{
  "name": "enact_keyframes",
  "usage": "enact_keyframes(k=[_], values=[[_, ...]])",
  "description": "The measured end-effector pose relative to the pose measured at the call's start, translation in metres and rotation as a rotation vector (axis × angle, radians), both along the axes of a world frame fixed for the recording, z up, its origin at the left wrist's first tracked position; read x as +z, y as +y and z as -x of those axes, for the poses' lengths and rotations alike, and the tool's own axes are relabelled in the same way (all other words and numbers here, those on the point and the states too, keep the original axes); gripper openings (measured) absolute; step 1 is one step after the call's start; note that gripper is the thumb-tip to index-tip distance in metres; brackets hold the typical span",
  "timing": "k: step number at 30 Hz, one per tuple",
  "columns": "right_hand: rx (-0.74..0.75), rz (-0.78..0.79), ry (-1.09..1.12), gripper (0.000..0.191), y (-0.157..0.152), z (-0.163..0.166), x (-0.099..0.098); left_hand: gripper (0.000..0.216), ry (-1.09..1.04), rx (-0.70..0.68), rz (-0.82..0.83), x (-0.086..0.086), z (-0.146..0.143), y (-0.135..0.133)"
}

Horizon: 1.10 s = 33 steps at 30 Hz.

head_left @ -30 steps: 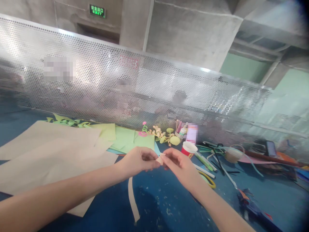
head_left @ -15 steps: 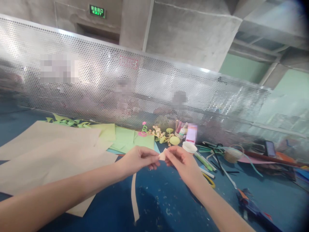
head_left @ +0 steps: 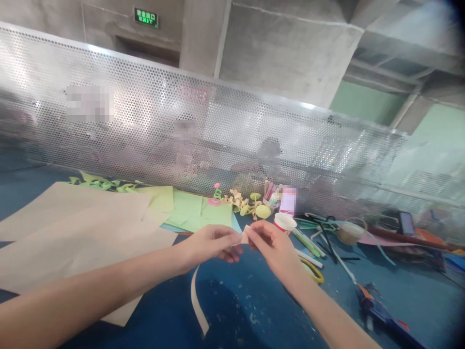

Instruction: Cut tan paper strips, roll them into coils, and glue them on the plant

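My left hand (head_left: pixel 212 242) and my right hand (head_left: pixel 271 245) meet above the blue table (head_left: pixel 254 300), fingertips pinched together on the rolled end of a beige paper strip (head_left: pixel 244 236). The rest of that beige strip's tail (head_left: pixel 196 300) hangs down from my left hand in a curve toward the tabletop. Both hands are closed in a pinch. A red and white paper cup (head_left: pixel 284 223) stands just behind my right hand.
Large beige paper sheets (head_left: pixel 72 232) lie on the left, green sheets (head_left: pixel 189 208) behind them. Curled paper flowers (head_left: pixel 250 203), pens and sticks (head_left: pixel 312 237), a tape roll (head_left: pixel 349 233) and a glue gun (head_left: pixel 378 310) clutter the right. A perforated metal screen (head_left: pixel 181 126) borders the table's far edge.
The two hands stayed together, shifting only slightly while working the rolled end. The hanging tail of the strip has swung and now curves more to the left.
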State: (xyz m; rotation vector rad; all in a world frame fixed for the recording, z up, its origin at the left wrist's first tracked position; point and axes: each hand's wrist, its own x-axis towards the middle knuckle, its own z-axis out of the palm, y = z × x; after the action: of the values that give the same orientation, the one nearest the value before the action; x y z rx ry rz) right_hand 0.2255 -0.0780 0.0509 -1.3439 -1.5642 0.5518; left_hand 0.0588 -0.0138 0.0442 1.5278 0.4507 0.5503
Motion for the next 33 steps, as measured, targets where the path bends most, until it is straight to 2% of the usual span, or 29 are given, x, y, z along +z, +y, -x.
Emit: enact_keyframes(k=[2,6,13,24,33], values=[[0.005,0.008,-0.032,0.024,-0.001,0.002,-0.001,0.034,-0.001,0.014,0.026,-0.002,0.000,-0.001],[0.015,0.046,-0.040,0.025,-0.003,0.006,-0.002,0.032,0.021,0.048,-0.035,-0.005,0.000,-0.001],[0.110,0.142,0.109,0.019,0.000,0.002,-0.003,0.027,0.012,0.074,0.015,-0.005,0.001,0.002],[0.043,0.022,0.032,0.016,0.001,0.001,-0.008,0.029,0.010,0.055,0.034,-0.006,0.001,0.005],[0.121,-0.267,-0.360,0.017,-0.001,-0.010,-0.008,0.026,-0.059,-0.021,0.176,-0.005,0.002,0.006]])
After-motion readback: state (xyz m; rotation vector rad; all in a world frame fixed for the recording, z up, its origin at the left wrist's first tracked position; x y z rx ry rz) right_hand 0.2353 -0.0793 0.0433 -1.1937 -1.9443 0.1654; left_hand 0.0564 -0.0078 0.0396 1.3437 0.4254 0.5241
